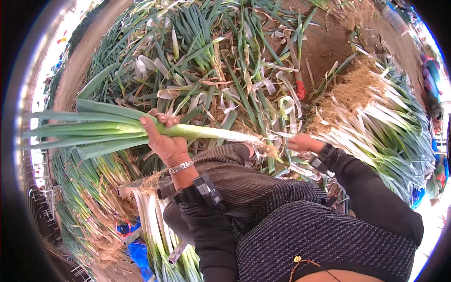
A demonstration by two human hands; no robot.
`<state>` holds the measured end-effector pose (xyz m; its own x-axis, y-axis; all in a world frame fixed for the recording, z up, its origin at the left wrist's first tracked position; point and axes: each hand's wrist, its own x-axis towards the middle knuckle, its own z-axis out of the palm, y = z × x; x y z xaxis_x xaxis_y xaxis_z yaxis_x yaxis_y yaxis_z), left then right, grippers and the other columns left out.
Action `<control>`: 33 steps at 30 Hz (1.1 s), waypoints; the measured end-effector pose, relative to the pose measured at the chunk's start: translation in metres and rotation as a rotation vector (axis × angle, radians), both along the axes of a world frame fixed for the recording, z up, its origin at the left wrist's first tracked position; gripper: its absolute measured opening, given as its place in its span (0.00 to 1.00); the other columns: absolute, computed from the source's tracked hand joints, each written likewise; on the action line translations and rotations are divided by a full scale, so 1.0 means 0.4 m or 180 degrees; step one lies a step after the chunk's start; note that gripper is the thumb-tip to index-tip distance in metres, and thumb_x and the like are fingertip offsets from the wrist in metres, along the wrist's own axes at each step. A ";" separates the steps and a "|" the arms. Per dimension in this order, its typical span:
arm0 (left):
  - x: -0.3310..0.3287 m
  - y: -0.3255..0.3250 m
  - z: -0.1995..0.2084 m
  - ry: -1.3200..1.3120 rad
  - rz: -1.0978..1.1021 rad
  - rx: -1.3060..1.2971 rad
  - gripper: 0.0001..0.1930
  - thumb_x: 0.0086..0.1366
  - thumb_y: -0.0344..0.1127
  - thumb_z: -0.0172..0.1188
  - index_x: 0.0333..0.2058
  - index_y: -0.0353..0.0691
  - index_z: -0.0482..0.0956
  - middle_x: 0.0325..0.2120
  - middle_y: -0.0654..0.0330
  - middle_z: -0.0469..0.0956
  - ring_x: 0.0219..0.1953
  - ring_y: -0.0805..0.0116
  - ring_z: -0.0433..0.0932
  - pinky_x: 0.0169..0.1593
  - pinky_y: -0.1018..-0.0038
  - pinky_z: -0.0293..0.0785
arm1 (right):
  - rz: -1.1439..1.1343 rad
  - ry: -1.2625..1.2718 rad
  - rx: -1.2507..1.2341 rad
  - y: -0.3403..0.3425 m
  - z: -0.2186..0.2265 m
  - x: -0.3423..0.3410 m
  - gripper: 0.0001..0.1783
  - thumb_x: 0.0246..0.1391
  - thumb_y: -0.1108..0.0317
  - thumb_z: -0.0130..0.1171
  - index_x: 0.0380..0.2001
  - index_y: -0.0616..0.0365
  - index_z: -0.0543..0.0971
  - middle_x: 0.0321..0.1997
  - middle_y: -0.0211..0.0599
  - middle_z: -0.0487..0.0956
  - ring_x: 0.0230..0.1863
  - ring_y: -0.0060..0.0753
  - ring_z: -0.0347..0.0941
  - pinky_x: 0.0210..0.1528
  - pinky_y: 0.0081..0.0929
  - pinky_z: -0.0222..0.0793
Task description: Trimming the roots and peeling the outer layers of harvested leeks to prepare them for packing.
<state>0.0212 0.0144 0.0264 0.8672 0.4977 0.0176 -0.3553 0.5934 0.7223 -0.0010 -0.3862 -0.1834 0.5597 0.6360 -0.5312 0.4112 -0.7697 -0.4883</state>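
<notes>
A single leek (pixel 211 132) lies across the view, its green leaves fanned to the left and its white shank and roots pointing right. My left hand (pixel 167 138) is closed around it where the leaves meet the shank. Close to the root end, my right hand (pixel 304 143) is closed with its fingers bunched. A thin pale sliver (pixel 283 135) shows at its fingertips; whether it is a blade or a strip of peel I cannot make out. Peeled leaf strips (pixel 286 107) lie scattered just beyond the roots.
Loose leeks and stripped leaves (pixel 197 42) cover the ground ahead. A stack of trimmed leeks (pixel 371 122) lies at the right, and more (pixel 157 225) rest beside my leg at the lower left. A red-ended tool (pixel 299 87) stands among the scraps.
</notes>
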 end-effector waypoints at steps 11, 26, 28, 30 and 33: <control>0.032 -0.090 -0.024 0.0574 -0.0029 -0.0010 0.25 0.65 0.48 0.60 0.52 0.38 0.67 0.32 0.63 0.70 0.34 0.70 0.70 0.41 0.68 0.71 | -0.0624 -0.1141 0.2634 0.473 0.426 0.189 0.33 0.51 0.62 0.62 0.60 0.55 0.67 0.54 0.51 0.71 0.51 0.51 0.71 0.51 0.41 0.70; 0.019 -0.064 -0.041 0.0638 -0.0217 0.0959 0.25 0.61 0.35 0.65 0.54 0.35 0.67 0.45 0.56 0.75 0.48 0.62 0.76 0.52 0.67 0.73 | -0.1099 -0.0115 0.2721 0.606 0.382 0.148 0.30 0.48 0.56 0.66 0.51 0.58 0.70 0.36 0.53 0.80 0.38 0.47 0.79 0.38 0.38 0.74; 0.019 -0.066 -0.041 0.0964 -0.0581 0.0365 0.24 0.62 0.39 0.65 0.52 0.34 0.69 0.41 0.55 0.78 0.43 0.64 0.78 0.50 0.69 0.74 | -0.1180 0.0776 0.2801 0.604 0.399 0.138 0.30 0.47 0.56 0.68 0.50 0.60 0.71 0.35 0.50 0.80 0.37 0.36 0.80 0.39 0.32 0.73; 0.023 -0.063 -0.037 0.0910 -0.0637 0.0229 0.24 0.63 0.42 0.63 0.52 0.33 0.69 0.41 0.54 0.78 0.43 0.63 0.79 0.49 0.68 0.75 | -0.1221 0.0945 0.2867 0.595 0.415 0.126 0.28 0.50 0.59 0.66 0.50 0.61 0.71 0.39 0.44 0.80 0.41 0.31 0.77 0.42 0.29 0.71; 0.026 -0.066 -0.033 0.1060 -0.0782 0.0137 0.25 0.66 0.48 0.57 0.52 0.33 0.70 0.41 0.52 0.79 0.43 0.61 0.79 0.49 0.66 0.76 | -0.1393 0.1513 0.3190 0.583 0.441 0.130 0.26 0.53 0.63 0.63 0.51 0.65 0.70 0.45 0.39 0.78 0.46 0.25 0.73 0.47 0.25 0.69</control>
<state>0.0317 -0.0118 0.0134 0.9219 0.2802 -0.2676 0.0503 0.5982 0.7997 0.0510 -0.1532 -0.0071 0.7137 0.6901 -0.1196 -0.1760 0.0114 -0.9843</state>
